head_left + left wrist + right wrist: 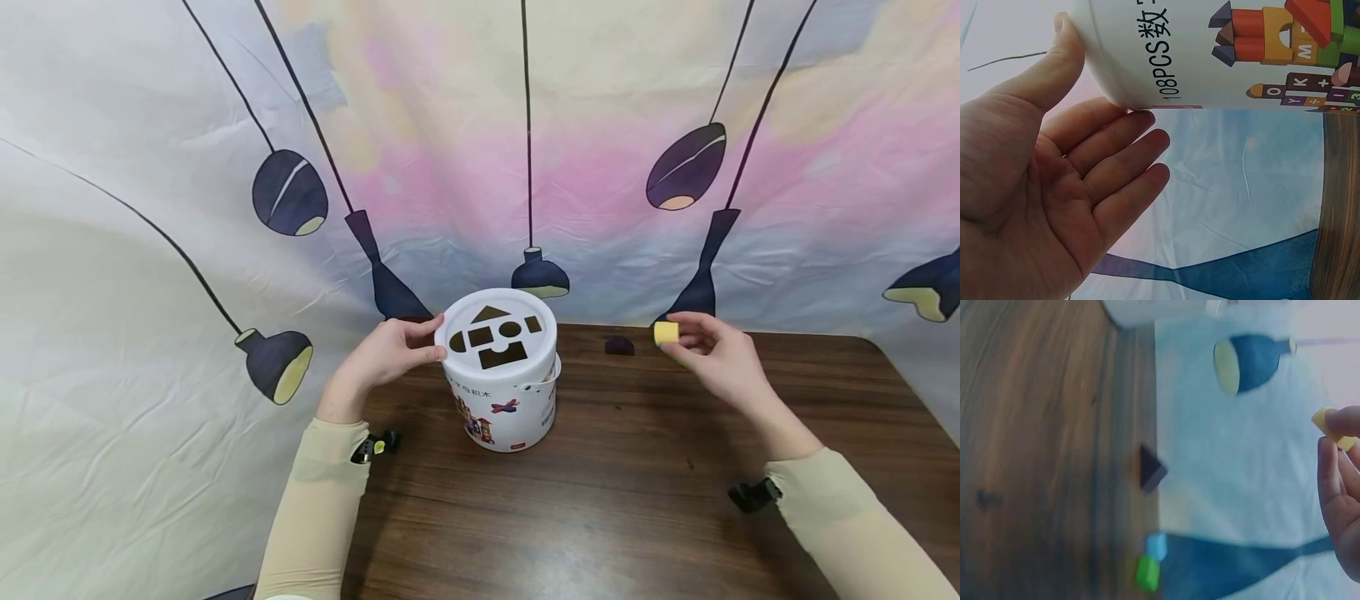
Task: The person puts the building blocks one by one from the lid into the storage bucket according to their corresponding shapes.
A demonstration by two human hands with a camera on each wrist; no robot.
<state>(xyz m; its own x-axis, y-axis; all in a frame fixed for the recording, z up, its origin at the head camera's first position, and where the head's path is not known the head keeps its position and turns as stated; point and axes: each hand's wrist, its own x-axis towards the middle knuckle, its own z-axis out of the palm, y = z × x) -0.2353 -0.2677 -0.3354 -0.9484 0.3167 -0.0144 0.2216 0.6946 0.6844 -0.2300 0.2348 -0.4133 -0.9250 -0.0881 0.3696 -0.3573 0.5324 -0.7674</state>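
A white toy-block bucket [495, 408] stands on the table, its lid [487, 312] cut with triangular, round, rectangular and other holes. My left hand [382, 354] holds the lid's left edge between thumb and index finger. In the left wrist view the other fingers [1129, 169] extend away from the printed wall. Off to the right, my right hand [716, 354] pinches a small yellow block [666, 333] between thumb and fingertips, raised above the table. The right wrist view shows that yellow block [1329, 424] at the right edge, partly covered by the thumb.
A dark purple block [619, 345] lies at the table's back edge, between bucket and right hand. Farther along that edge are a light blue block [1157, 546] and a green block [1147, 573]. A printed cloth [600, 167] hangs behind the brown wooden table [600, 508].
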